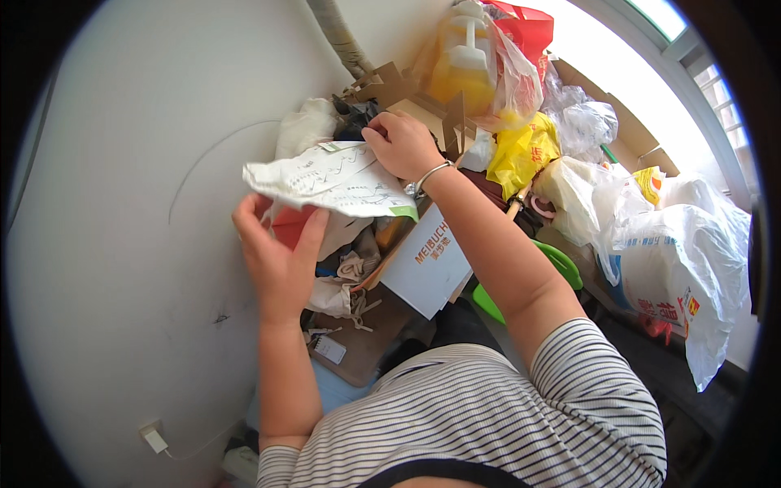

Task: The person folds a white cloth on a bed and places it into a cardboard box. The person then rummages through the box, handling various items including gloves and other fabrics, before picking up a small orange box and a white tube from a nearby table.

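Observation:
A white printed paper bag or folded sheet (341, 180) with drawings and a green edge is spread between my hands. My right hand (403, 143) pinches its upper right edge with curled fingers. My left hand (284, 244) is at its lower left edge, thumb and fingers apart around it; part of the fingers is hidden behind it. Something red (291, 226) shows just under it, between thumb and fingers. Below lie crumpled cloth items (351, 265) and a white shoe box (427, 262) with lettering.
Open cardboard boxes (421, 110), a plastic jug of yellow liquid (465, 67), a yellow plastic bag (525, 152) and a large white plastic bag (659, 262) crowd the back and right. A green plastic item (558, 263) lies beside my right forearm. The wall (134, 213) bounds the left.

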### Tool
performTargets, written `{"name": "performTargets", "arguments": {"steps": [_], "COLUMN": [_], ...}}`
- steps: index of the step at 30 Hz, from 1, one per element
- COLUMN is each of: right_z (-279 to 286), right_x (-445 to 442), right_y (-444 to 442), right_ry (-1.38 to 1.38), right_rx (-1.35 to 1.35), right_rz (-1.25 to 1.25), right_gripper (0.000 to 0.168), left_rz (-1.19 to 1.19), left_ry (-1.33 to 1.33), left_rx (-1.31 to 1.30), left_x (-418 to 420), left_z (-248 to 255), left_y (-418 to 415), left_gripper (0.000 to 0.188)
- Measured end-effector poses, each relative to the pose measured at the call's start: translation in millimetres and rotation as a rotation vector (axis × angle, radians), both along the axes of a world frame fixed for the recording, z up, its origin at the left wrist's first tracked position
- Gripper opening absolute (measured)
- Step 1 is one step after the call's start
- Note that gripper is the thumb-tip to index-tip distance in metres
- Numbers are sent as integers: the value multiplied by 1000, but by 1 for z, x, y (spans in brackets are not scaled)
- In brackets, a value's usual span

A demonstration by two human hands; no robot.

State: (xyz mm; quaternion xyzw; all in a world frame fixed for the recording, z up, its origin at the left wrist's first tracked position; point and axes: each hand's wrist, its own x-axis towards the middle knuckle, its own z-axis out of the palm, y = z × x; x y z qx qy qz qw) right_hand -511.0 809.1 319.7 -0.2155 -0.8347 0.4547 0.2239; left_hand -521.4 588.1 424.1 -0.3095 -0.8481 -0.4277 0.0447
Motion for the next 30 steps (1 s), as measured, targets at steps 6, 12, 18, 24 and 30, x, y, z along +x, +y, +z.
{"name": "performTargets", "arguments": {"steps": [6, 12, 18, 24, 30], "right_z": [-2, -38, 16, 28, 41], "right_x": [6, -3, 37, 66, 64], "right_y": [-8, 30, 43, 52, 44], "right_ry": [223, 388, 288, 503, 195], "right_rx": [-117, -809, -804, -931, -868], "right_rz": [-64, 121, 67, 294, 271], "right_gripper": [24, 34, 46, 56, 45], "left_rz": [-183, -210, -172, -183, -173], "left_ry": [290, 445, 420, 422, 462], "left_rx": [-179, -505, -466, -454, -457], "left_x": [-20, -35, -35, -35, -33], "left_z": [-33, -86, -94, -94, -94], "left_y": [60, 66, 62, 62, 63], "left_gripper": [93, 59, 56, 57, 58]}}
